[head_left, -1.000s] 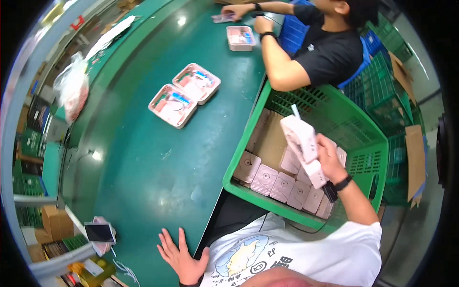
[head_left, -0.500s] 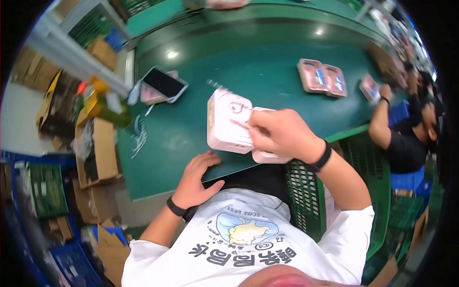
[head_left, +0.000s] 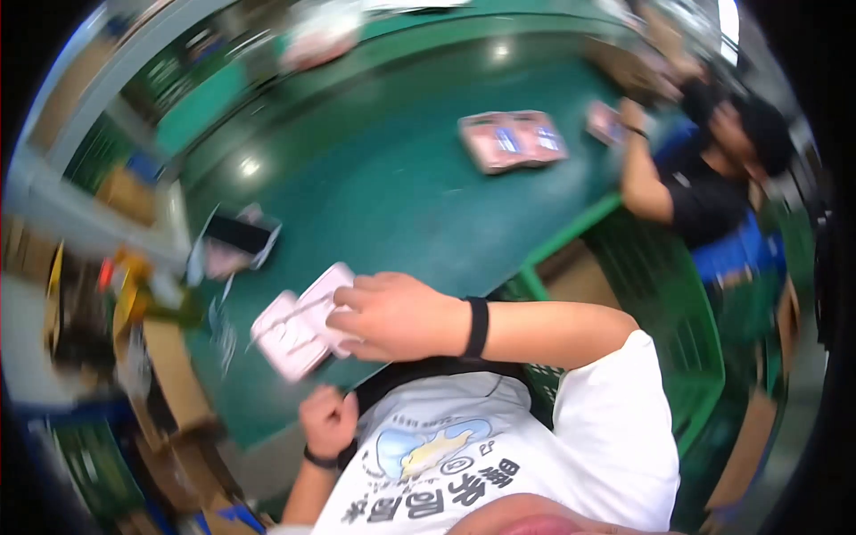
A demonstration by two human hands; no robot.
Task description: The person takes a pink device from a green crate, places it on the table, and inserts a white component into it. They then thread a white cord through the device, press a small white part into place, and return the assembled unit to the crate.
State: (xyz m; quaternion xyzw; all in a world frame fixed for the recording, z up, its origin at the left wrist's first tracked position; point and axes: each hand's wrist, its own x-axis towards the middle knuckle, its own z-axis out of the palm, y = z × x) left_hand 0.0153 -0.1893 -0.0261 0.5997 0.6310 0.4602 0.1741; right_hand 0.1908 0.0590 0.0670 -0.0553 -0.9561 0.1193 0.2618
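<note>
My right hand (head_left: 392,314) reaches across my body and grips two pale pink flat boxes (head_left: 299,323) held side by side just over the near edge of the green table (head_left: 383,187). My left hand (head_left: 328,419) is curled into a fist below them, close to my chest, with nothing visible in it. The picture is blurred by head motion.
A dark phone on a pink case (head_left: 239,239) lies on the table to the left. A pair of pink trays (head_left: 513,141) sits farther back. A person in a black shirt (head_left: 713,178) works at the right, behind a green crate (head_left: 660,294). Cardboard boxes (head_left: 169,366) crowd the left.
The boxes came out of the green crate at my right and travelled left across my body to the table's near edge. My left hand left the table and closed into a fist.
</note>
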